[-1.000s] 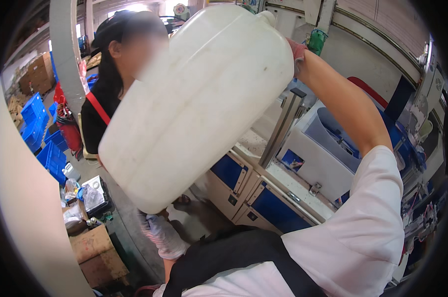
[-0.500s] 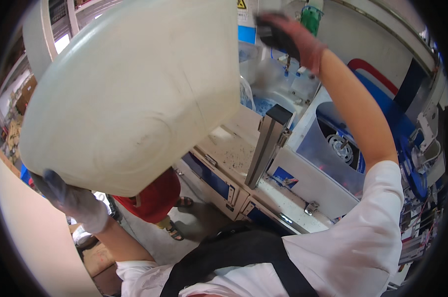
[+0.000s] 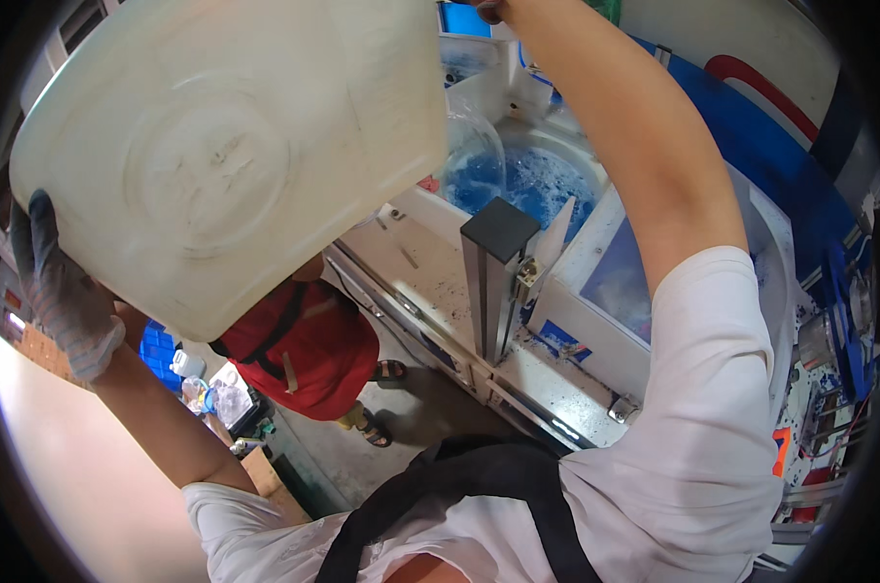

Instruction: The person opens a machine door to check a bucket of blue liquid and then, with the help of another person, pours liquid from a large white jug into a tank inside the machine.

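Note:
A large whitish plastic tub [image 3: 216,165] is raised and tilted at the upper left, its underside towards me. My left hand [image 3: 61,291], in a grey glove, is closed on its lower left corner. My right arm reaches up across the machine; only a scrap of my right hand [image 3: 490,10] shows at the top edge, close by the tub's right side, and its fingers are hidden. Beyond the tub's right edge lies a round white basin [image 3: 595,165] holding blue bits [image 3: 547,180]. A clear plastic sheet or bag [image 3: 479,136] hangs at the basin's near left.
Below the tub stands a person in red clothing [image 3: 313,360], in sandals. An upright metal post with a black cap [image 3: 501,228] rises from the white machine ledge [image 3: 420,253]. Blue crates [image 3: 158,355] lie at the left, and a large blue disc-like panel [image 3: 741,146] is at the right.
The tub has shifted left and up, showing more of its underside. My right hand has moved up and left, mostly out of view. More of the basin and its blue contents now shows.

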Tool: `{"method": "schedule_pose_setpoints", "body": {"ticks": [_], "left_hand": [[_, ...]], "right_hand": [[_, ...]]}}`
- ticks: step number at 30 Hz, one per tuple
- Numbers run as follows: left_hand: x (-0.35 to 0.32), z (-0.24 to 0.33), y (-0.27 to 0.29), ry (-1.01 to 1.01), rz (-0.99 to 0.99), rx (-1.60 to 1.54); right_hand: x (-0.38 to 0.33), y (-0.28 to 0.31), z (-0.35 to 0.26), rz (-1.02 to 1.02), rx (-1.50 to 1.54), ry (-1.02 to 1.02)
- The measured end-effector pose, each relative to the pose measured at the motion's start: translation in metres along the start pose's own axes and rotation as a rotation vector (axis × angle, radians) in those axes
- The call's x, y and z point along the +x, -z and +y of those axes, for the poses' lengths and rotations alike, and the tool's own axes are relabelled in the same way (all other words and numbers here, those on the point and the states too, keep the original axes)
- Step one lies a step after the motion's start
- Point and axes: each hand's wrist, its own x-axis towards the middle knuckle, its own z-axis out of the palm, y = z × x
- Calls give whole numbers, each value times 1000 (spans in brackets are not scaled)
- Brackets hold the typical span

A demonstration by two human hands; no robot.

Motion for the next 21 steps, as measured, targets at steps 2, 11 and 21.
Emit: {"method": "schedule_pose_setpoints", "body": {"ticks": [2, 11, 21], "left_hand": [[5, -2, -11, -304, -47, 320], [39, -10, -68, 154, -32, -506], [24, -14, -68, 208, -87, -739]], "right_hand": [[3, 2, 4, 2, -33, 2], [15, 9, 18, 28, -123, 28], [22, -6, 21, 68, -216, 24]]}}
